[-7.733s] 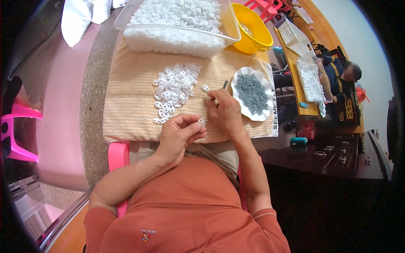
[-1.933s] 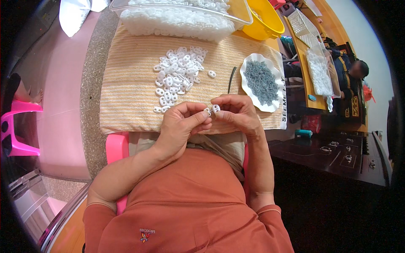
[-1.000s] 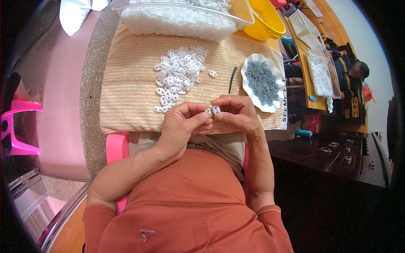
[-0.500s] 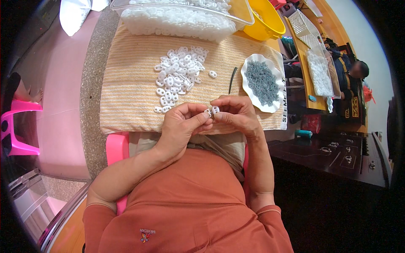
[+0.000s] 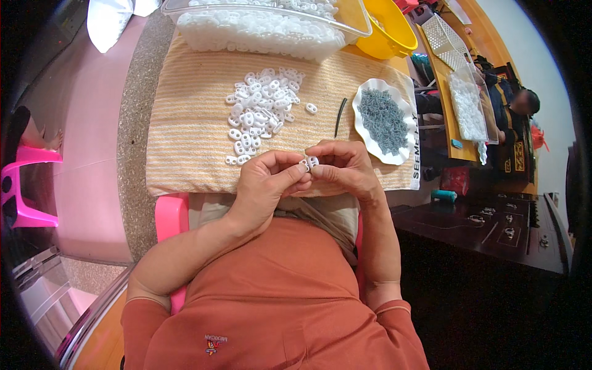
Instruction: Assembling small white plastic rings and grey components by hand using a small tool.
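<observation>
My left hand [image 5: 269,180] pinches a small white plastic piece [image 5: 304,165] between thumb and forefinger, mostly covered by the fingertips. Facing it, my right hand [image 5: 349,169] grips a white two-hole oval plastic piece [image 5: 313,161] the same way. The two pieces meet or nearly meet at the towel's front edge; whether they are joined I cannot tell. Beyond my left hand lies a loose pile of white two-hole oval pieces [image 5: 266,98]. One single oval piece [image 5: 311,108] rests apart from it, to the right.
A striped towel [image 5: 191,123] covers the table. To the right stands a scalloped white dish [image 5: 357,110] of small grey spring-like parts [image 5: 383,120], beside a short black stick [image 5: 340,117]. At the back are a clear bin [image 5: 259,40] of white pieces and a yellow basin [image 5: 394,37]. Another person [image 5: 512,102] sits far right.
My right hand has shifted slightly left, bringing its white piece closer to the one in my left hand. The left hand stays nearly still.
</observation>
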Tool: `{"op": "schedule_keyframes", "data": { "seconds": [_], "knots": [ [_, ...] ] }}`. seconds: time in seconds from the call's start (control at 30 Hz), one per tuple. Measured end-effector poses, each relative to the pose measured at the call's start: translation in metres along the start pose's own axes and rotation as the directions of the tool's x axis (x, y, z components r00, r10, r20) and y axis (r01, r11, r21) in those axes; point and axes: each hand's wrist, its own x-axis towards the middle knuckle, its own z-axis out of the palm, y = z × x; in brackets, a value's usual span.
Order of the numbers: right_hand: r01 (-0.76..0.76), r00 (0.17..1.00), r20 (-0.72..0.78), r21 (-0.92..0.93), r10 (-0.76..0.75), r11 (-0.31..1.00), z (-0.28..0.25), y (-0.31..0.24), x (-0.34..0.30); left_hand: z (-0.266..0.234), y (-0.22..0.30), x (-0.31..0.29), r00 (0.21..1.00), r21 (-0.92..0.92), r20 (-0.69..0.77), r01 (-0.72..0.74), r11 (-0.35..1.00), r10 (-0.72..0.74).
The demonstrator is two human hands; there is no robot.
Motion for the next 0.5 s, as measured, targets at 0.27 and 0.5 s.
{"op": "schedule_keyframes", "data": {
  "seconds": [0.27, 0.5],
  "knots": [
    [-0.009, 1.000, 0.012, 0.002, 0.009, 1.000, -0.0043, 0.0043, 0.0011, 0.0021, 0.0024, -0.0012, 1.000, -0.002, -0.001, 0.008, 1.000, -0.008],
    [-0.013, 0.999, 0.050, 0.050, 0.011, 0.999, -0.0034, 0.0023, 0.0008, 0.0042, 0.0053, -0.0019, 0.999, -0.035, -0.007, 0.032, 0.999, -0.033]
  ]
}}
